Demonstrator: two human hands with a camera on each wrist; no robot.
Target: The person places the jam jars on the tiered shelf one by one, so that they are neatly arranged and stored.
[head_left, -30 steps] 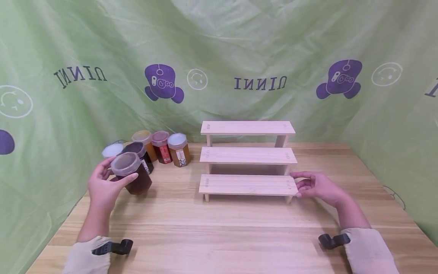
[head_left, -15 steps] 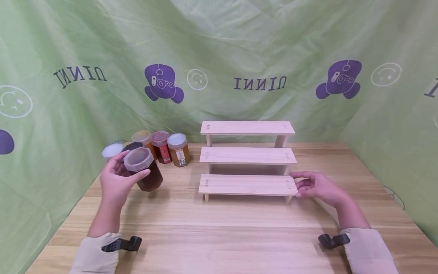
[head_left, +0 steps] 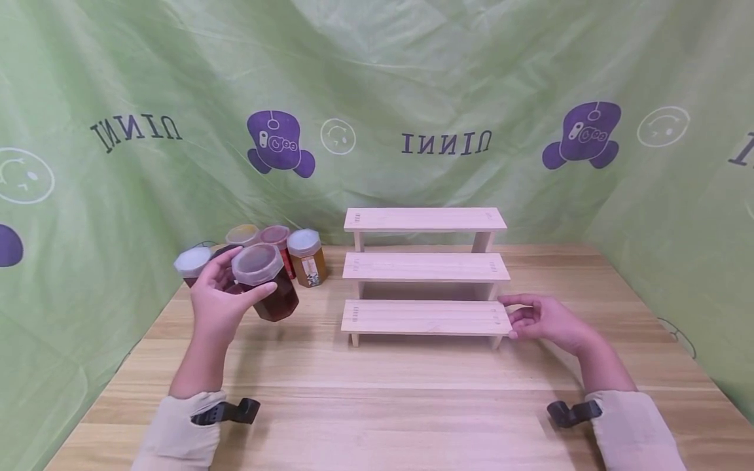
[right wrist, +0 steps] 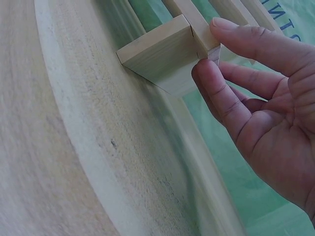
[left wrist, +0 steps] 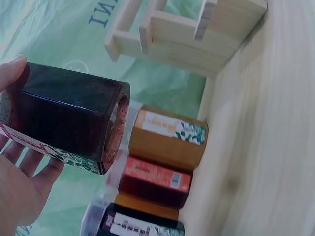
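Observation:
My left hand (head_left: 220, 304) grips a hexagonal jar (head_left: 278, 301) of dark red-brown contents with a translucent lid. The jar tilts above the table, thumb and fingers round its lid end; its base and part of its label show in the left wrist view. A three-step wooden display stand (head_left: 424, 319) stands at the middle of the table. At the right end of its lowest step, my right hand (head_left: 550, 325) pinches the board's corner. In the right wrist view, the thumb lies over the edge of the stand (right wrist: 157, 56) and a fingertip is against its end.
Behind the held jar, several more jars stand grouped at the back left. Among them are an amber jar (head_left: 309, 267), a red-labelled jar (left wrist: 155, 182) and a white-lidded jar (head_left: 192, 263), some partly hidden by the left hand. A green printed cloth (head_left: 377, 78) hangs behind the wooden table (head_left: 377, 405).
My left hand has carried the dark red-brown jar right and slightly up, away from the table's left side. My right hand has stayed at the display stand's lowest step.

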